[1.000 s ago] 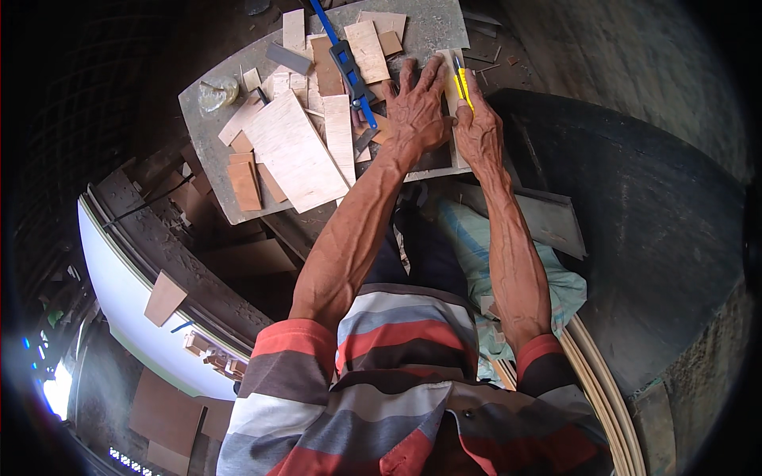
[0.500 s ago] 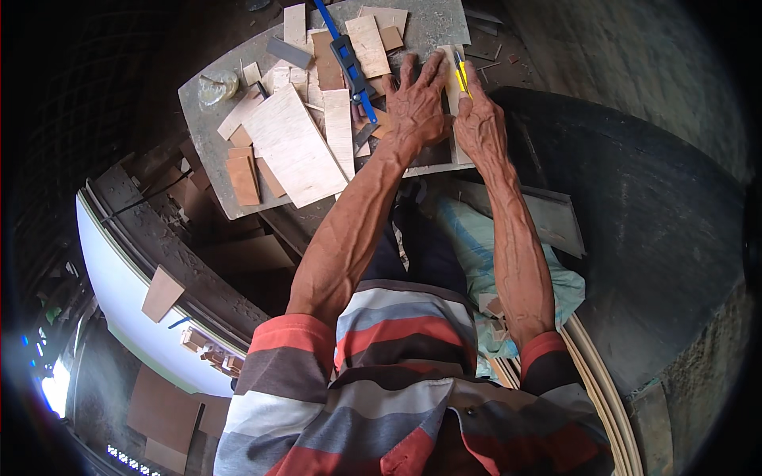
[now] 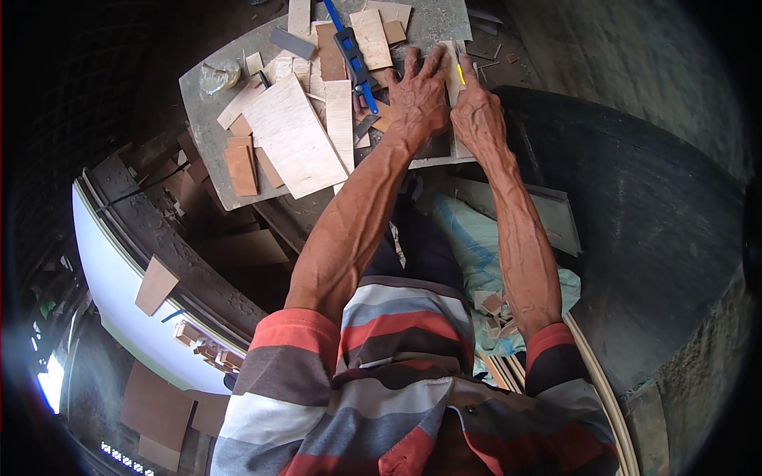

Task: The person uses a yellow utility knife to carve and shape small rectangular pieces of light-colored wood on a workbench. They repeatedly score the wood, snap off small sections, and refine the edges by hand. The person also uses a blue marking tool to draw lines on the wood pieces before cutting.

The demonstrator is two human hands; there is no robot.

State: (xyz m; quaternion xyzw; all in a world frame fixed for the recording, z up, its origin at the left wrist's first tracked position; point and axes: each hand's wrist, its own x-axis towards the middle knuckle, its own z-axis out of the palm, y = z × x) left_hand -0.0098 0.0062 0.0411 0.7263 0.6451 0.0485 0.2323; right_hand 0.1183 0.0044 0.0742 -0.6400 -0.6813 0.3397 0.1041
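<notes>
My left hand [image 3: 419, 99] lies flat with fingers spread over a dark piece at the right end of the worktable [image 3: 208, 127]. Its fingertips reach the edge of a narrow pale wood strip [image 3: 460, 148]. Beside it, my right hand [image 3: 478, 117] grips a yellow utility knife [image 3: 461, 74], forefinger stretched along it and the tip pointing away from me over the strip. Most of the knife's handle is hidden under the fingers. Left of my hands lies a blue-and-black tool with a long blue bar [image 3: 355, 59], resting on wood offcuts.
A large pale plywood piece [image 3: 295, 139] and a grey block [image 3: 292, 43] lie among scraps on the table. A cloudy container [image 3: 219, 77] stands at its left edge. Below right are a pale green sack [image 3: 468, 238] and a dark curved panel [image 3: 635, 198].
My right hand still holds the knife and has shifted slightly; less of the yellow handle shows. The left hand stays spread in nearly the same place. The whole view has tilted a little.
</notes>
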